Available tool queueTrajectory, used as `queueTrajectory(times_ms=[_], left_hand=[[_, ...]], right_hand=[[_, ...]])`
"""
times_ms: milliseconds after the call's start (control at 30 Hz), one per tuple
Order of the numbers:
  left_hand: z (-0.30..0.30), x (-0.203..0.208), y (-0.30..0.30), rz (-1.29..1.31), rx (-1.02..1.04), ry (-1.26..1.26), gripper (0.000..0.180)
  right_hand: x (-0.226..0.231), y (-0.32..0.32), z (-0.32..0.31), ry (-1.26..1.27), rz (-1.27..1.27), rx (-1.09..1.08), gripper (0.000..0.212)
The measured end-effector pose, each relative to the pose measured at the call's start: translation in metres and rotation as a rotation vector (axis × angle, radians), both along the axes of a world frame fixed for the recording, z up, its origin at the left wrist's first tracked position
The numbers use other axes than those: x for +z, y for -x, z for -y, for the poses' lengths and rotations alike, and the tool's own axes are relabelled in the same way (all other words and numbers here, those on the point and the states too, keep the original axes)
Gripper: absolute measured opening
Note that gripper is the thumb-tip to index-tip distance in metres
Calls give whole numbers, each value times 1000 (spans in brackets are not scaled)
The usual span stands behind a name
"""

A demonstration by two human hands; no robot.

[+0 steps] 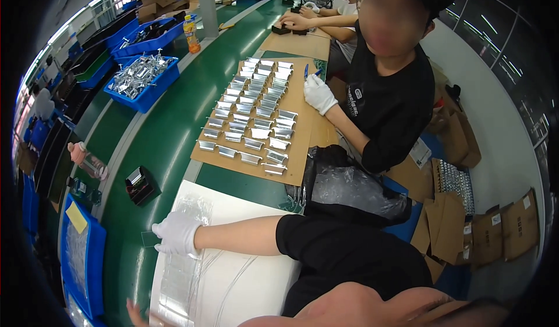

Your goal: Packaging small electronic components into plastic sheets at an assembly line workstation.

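My right hand (177, 233), in a white glove, reaches across a white board and has its fingers closed on a small thin clear sheet (149, 239), which sticks out past the fingertips. Beneath that hand, a strip of clear plastic film (181, 280) lies along the white board (244, 289). At the lower left edge, only a few bare fingertips of my left hand (135, 313) show; the rest is cut off, so its grip is hidden. A small black box (140, 185) sits on the green table beyond the right hand.
Rows of shiny bent metal pieces (250, 114) lie on a cardboard sheet. Beside them, a co-worker's gloved hand (319, 93) holds a blue-tipped tool. Blue bins (145, 97) hold metal parts. A blue tray (81, 257), a pink-capped bottle (87, 160) and a black bag (355, 187) stand around.
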State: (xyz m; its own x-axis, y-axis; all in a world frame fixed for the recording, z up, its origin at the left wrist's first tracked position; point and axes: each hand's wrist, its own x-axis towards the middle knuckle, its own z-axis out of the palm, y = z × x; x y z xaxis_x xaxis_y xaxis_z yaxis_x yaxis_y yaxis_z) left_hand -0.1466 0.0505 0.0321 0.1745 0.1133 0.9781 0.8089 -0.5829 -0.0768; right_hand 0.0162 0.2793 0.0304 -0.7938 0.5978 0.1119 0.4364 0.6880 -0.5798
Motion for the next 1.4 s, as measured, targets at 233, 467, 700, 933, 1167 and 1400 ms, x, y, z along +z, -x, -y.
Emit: queueTrajectory(times_ms=[233,467,700,933,1167,1400], left_hand=[[-36,-36,-48,241,629,883,30],[-9,-26,-41,123,785,1098,24],[-97,7,-43,256,734,1068,37],[-188,-39,3,105,817,801,43],[-212,-35,-9,280,966,925,23],[-162,-4,-37,1694,-127,504,22]], right_hand=[[-7,-18,-22,121,-95,-86,43],[-31,3,-44,757,-802,81,27],[-27,-11,-56,966,-788,-161,24],[-19,-10,-49,1011,-817,-98,27],[-22,-45,-74,1386,-906,111,41],[9,-73,-59,1641,-1060,160,46]])
